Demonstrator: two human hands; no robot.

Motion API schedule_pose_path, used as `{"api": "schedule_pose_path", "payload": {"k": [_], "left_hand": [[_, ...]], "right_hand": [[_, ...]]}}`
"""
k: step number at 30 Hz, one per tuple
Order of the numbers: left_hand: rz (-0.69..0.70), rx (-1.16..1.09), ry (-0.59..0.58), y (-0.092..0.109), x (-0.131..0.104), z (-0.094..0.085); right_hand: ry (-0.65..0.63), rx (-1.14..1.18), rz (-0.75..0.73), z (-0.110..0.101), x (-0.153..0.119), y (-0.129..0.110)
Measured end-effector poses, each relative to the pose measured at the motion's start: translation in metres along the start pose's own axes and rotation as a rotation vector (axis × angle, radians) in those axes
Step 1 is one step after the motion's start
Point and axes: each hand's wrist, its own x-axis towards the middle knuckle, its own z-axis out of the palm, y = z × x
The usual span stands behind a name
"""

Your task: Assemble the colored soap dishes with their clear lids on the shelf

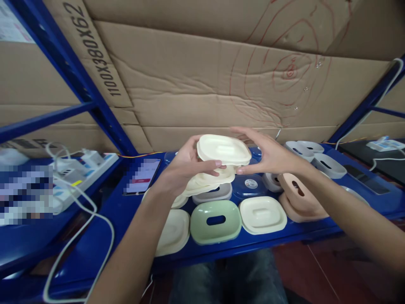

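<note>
Head view: the left hand (185,166) clasps a cream lid (224,150) from its 9 o'clock edge, thumb laid across the underside, fingers curled behind. The right hand (268,154) meets the same lid at its 3 o'clock edge, fingers spread loosely over the rim. The lid hangs level between both palms, above a cream stack (205,181) on the blue shelf (104,228). A green tray (216,221) sits at 6 o'clock below.

Storeroom or small warehouse, blue metal shelving (79,86), flattened cardboard (221,76) backing, many plastic trays (216,221) laid out
</note>
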Motion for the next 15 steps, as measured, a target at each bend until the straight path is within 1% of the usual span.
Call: {"api": "schedule_pose_path", "payload": {"k": [3,5,7,9,12,13,15], "left_hand": [[-0.022,0.013,-0.048,-0.001,-0.002,0.001],[-0.043,0.036,-0.064,-0.001,-0.003,0.002],[-0.045,0.078,-0.042,-0.001,-0.003,0.002],[0.0,0.139,0.039,0.0,-0.003,0.002],[0.111,0.197,0.198,0.001,0.001,0.0],[0.136,0.196,0.234,0.001,0.002,-0.001],[0.164,0.176,0.257,0.001,0.004,-0.002]], "right_hand": [[0.026,-0.016,-0.009,0.006,0.007,-0.002],[0.024,-0.069,-0.026,0.004,0.005,0.0],[-0.004,-0.179,-0.064,-0.002,-0.004,0.001],[-0.053,-0.313,-0.094,-0.011,-0.019,-0.001],[-0.153,-0.471,-0.09,-0.021,-0.054,-0.004],[-0.186,-0.51,-0.085,-0.022,-0.068,-0.005],[-0.24,-0.587,-0.074,-0.02,-0.097,-0.007]]}}
